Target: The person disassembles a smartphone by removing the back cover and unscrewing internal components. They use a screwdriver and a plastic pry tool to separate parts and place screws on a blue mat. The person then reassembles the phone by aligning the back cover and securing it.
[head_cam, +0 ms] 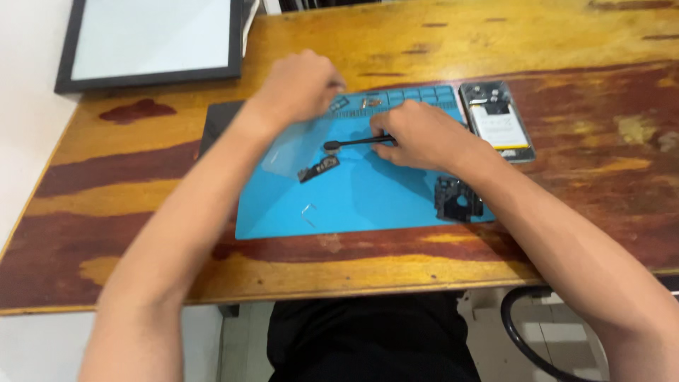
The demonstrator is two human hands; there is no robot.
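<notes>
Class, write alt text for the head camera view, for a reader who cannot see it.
A person's right hand holds a thin black tool over a blue rubber work mat on a worn wooden table, while the left hand rests at the mat's top edge. An opened phone and small dark parts lie nearby.

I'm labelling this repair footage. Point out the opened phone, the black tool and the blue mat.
Opened phone with pale battery (496, 120), head view, on the battery.
Slim black tool (353, 142), head view, mid-shaft.
Blue rectangular work mat (368, 198), head view, bare middle.
</notes>
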